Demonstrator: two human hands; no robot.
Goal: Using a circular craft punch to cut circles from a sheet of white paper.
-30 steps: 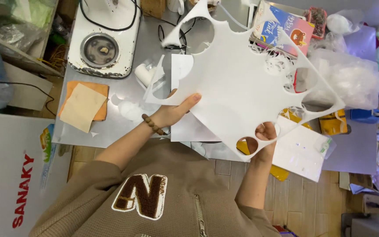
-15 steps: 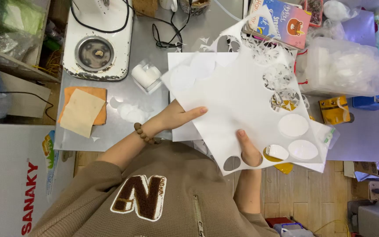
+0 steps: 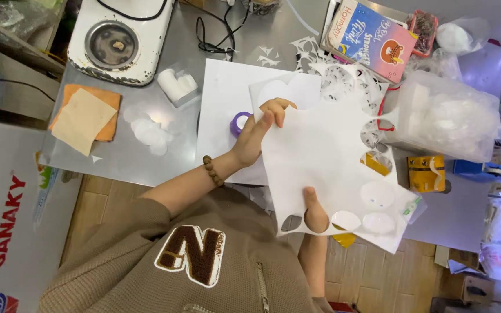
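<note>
Steel table (image 3: 146, 159), seemingly hole-punched white sheet (image 3: 326, 162).

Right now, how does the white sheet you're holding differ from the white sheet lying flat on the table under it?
The held sheet is lifted off the table, gripped by the left hand and right hand; the flat sheet rests on the table. The held sheet has round holes cut along its edge; the flat sheet's visible part is uncut. Both are white paper.

Matt white paper sheet (image 3: 326, 168) over a dull brushed-metal table (image 3: 129, 159)
</note>
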